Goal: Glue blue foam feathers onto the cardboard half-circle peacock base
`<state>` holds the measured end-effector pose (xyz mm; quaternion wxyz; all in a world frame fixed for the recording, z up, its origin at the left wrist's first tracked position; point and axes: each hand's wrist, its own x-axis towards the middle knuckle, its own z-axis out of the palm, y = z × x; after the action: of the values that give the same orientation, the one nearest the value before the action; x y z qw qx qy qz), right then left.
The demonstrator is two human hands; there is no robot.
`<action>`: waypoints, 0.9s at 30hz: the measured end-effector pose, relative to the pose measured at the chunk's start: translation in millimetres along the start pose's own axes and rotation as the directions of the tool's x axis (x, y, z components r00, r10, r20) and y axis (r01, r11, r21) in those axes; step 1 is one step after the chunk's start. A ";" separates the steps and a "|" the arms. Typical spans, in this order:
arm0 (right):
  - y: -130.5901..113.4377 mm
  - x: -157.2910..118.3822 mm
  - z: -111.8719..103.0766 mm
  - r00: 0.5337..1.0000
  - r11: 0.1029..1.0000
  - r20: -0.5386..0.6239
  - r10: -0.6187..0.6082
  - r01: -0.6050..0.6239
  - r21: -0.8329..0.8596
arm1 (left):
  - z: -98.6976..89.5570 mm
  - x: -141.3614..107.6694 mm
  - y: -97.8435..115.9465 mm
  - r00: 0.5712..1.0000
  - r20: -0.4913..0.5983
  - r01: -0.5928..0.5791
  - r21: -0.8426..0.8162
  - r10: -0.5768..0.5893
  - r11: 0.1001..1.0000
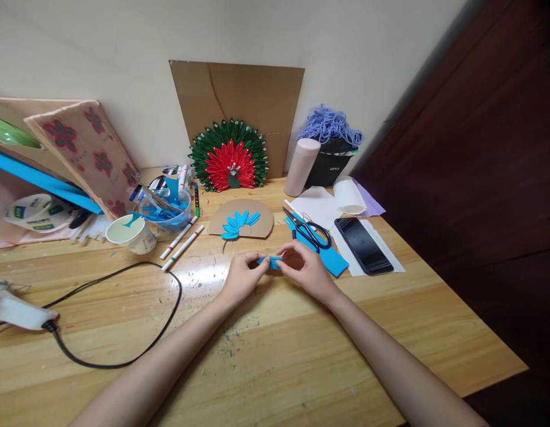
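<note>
A small piece of blue paper point(273, 263) is pinched between both hands above the wooden table. My left hand point(245, 274) grips its left end with thumb and finger. On the other end, my right hand point(311, 270) has its thumb and fingertips closed. Just beyond the hands lies a rounded cardboard piece point(263, 219) with a partial fan of blue petals point(241, 225) on it. Right of my right hand, black-handled scissors point(317, 235) rest on blue paper strips point(334, 261).
A red and green feathered peacock craft point(232, 157) leans on a cardboard sheet point(252, 89). A phone point(363, 246) and pink bottle point(301, 169) stand right. Left are markers point(183, 248), a paper cup point(134, 237), a tub of blue scraps point(179, 219), and a corded glue gun point(21, 308).
</note>
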<state>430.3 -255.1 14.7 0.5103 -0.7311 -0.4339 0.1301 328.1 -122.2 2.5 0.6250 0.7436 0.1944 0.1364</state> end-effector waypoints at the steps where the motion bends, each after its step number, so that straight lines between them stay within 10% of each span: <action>1: -1.4 -0.5 0.8 1.000 0.999 0.002 -0.025 0.025 -0.019 | 0.2 -0.1 0.2 1.000 0.003 0.003 -0.010 -0.003 1.000; 27: 3.6 -0.2 2.7 0.996 0.998 -0.062 -0.060 0.058 -0.038 | 0.6 -3.3 -3.7 0.990 -0.033 -0.135 0.055 0.137 0.989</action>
<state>430.3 -253.9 10.4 0.5140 -0.7308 -0.4412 0.0838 325.0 -123.7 -1.1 0.5907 0.7688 0.1581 0.1872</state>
